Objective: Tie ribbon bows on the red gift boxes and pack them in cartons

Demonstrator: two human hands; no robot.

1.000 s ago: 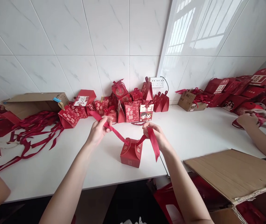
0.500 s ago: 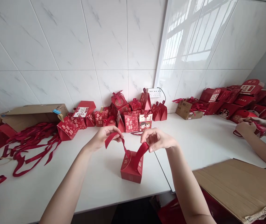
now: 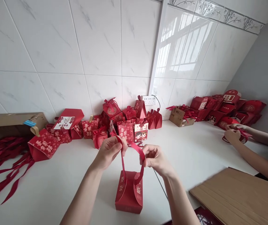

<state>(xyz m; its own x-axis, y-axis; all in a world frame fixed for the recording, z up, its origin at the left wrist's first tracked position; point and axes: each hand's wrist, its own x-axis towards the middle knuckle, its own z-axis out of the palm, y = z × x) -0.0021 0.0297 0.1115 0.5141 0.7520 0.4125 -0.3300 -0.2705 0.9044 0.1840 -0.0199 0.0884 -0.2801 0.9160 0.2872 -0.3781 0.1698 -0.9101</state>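
A small red gift box [image 3: 129, 195] with curved flaps stands on the white table, and a red ribbon [image 3: 137, 150] comes up out of its top. My left hand [image 3: 111, 151] pinches one end of the ribbon above the box's left side. On the right, my right hand [image 3: 155, 158] pinches the other end between thumb and fingers. Both hands are raised above the box and do not touch it. The two ribbon ends come near each other between my hands.
Finished red boxes [image 3: 126, 131] line the wall. Loose ribbons [image 3: 0, 156] lie at the left by a cardboard box [image 3: 14, 120]. A cardboard sheet [image 3: 237, 197] is at the lower right. Another person's hands [image 3: 234, 134] hold a red item at the far right.
My hands have moved closer together with the ribbon, and its ends now arch toward each other. The view has shifted, so the box appears lower.
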